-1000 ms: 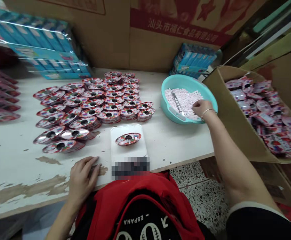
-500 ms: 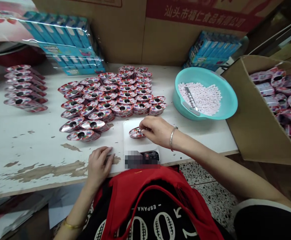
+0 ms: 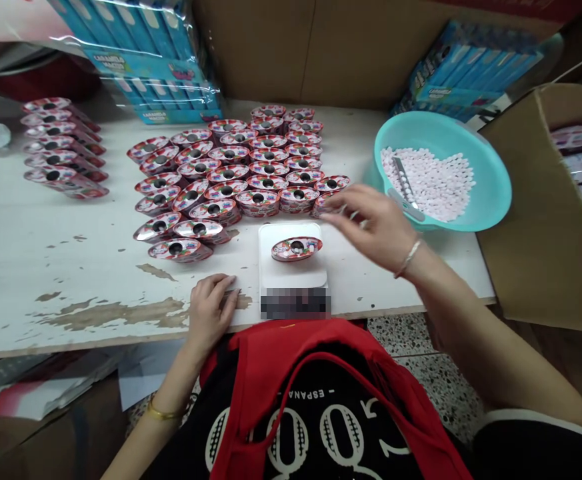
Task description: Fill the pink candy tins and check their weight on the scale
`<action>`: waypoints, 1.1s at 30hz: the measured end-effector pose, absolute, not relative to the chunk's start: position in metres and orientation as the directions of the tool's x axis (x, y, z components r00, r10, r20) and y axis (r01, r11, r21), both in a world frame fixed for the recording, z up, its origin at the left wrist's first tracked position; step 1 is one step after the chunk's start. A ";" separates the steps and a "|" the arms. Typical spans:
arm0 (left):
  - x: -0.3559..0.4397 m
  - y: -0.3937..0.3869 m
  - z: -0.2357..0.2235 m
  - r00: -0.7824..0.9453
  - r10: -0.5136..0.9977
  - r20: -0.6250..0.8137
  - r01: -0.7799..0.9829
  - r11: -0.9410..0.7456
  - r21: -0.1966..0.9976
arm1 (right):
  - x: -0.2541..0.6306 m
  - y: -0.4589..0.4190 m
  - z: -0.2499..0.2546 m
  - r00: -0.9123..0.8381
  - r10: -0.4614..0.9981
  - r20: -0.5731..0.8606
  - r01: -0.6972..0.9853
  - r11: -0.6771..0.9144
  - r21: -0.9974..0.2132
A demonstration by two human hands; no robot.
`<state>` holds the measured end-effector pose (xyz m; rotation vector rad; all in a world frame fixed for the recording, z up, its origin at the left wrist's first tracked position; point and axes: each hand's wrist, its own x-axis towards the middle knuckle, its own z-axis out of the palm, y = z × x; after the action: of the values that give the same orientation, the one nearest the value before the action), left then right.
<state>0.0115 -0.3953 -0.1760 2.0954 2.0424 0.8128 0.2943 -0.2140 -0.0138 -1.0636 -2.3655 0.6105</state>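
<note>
Right hand (image 3: 371, 223) between candy packs (image 3: 265, 173), teal basin (image 3: 491, 193)

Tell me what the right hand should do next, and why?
Probably lift the oval candy pack off the white scale and set it with the rows of packs, since the open right hand hovers close by and the rows sit beside the scale.

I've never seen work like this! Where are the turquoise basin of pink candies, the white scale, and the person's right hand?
Turquoise basin (image 3: 497, 188): head view, on its rim.
White scale (image 3: 295, 275): head view, on its platform.
Right hand (image 3: 371, 223): head view, on its back.
</note>
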 end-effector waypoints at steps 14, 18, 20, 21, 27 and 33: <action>0.049 -0.366 -0.114 0.029 0.825 0.564 0.832 -0.333 0.443 | 0.341 -0.258 -0.063 -0.297 0.778 0.553 0.719 0.563 -0.407; 0.064 -0.352 -0.103 0.125 0.810 0.574 0.834 -0.399 0.382 | 0.314 -0.286 -0.090 -0.404 0.728 0.555 0.679 0.644 -0.351; 0.068 -0.346 -0.104 0.168 0.815 0.554 0.839 -0.413 0.354 | 0.309 -0.291 -0.097 -0.425 0.732 0.533 0.699 0.639 -0.321; 0.069 -0.344 -0.104 0.184 0.822 0.539 0.843 -0.415 0.344 | 0.308 -0.292 -0.099 -0.434 0.738 0.516 0.712 0.632 -0.306; 0.082 -0.331 -0.105 0.239 0.863 0.444 0.859 -0.402 0.318 | 0.297 -0.291 -0.100 -0.495 0.758 0.426 0.720 0.632 -0.288; 0.086 -0.320 -0.100 0.216 0.855 0.471 0.853 -0.400 0.335 | 0.282 -0.285 -0.097 -0.539 0.768 0.346 0.698 0.637 -0.326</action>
<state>0.0856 -0.3197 -0.1000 2.4470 1.7181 0.9513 0.2824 -0.2849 -0.0968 -1.1513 -2.4004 0.2037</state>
